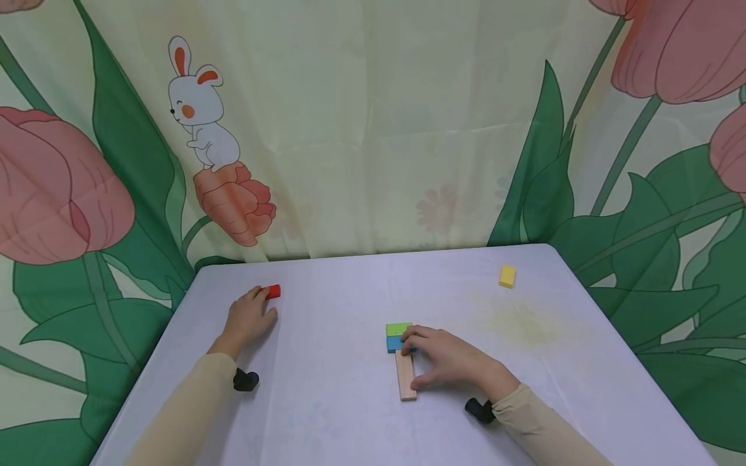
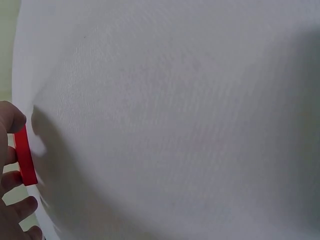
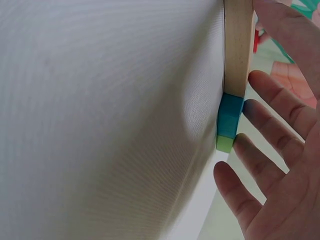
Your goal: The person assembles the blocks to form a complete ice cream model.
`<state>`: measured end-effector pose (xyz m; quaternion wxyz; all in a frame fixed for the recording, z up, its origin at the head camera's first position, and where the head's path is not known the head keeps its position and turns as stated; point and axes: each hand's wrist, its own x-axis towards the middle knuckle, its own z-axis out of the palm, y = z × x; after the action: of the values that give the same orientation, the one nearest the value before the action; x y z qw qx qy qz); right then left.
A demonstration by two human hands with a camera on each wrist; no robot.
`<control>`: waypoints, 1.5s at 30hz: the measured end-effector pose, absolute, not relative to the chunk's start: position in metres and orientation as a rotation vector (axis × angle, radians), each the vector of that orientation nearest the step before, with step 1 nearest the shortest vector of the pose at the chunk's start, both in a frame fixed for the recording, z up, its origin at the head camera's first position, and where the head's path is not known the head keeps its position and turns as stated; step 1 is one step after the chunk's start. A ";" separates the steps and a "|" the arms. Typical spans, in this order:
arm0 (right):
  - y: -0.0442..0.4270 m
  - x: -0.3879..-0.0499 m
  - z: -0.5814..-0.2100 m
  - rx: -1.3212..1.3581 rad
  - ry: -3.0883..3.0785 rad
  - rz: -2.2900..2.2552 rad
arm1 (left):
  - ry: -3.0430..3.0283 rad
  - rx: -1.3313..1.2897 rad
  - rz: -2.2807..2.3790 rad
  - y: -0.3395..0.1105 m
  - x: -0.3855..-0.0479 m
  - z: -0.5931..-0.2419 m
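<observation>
A plain wooden block [image 1: 406, 382] lies nearest, then a blue block [image 1: 393, 343], then a green block [image 1: 397, 328]; the right hand [image 1: 454, 359] reaches them from the right, fingers spread, ungripping. Farther, left, the left hand [image 1: 247, 320] loosely touches a red block's [image 1: 274, 291] left end. A yellow block [image 1: 508, 276] lies far right.

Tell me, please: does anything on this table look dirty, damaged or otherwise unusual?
Yes. A yellowish patch discolours the pale tablecloth on the right side, nearer the person than the yellow block. It looks odd because the surrounding cloth is whiter; it may be a stain.
</observation>
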<state>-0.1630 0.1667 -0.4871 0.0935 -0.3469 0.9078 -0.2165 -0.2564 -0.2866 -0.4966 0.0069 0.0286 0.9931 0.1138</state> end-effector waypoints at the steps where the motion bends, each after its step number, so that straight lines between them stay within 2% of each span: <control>1: 0.167 -0.163 -0.487 -1.025 2.692 -0.646 | 3.107 0.095 0.361 -0.286 -0.256 -0.497; 45: 0.167 -0.162 -0.488 -1.020 2.702 -0.664 | 3.059 0.393 0.332 -0.202 -0.256 -0.495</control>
<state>-0.1625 0.1667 -0.4876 0.0889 -0.3428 0.9082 -0.2233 -0.2558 -0.2024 -0.4954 0.0196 0.1266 0.9860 0.1071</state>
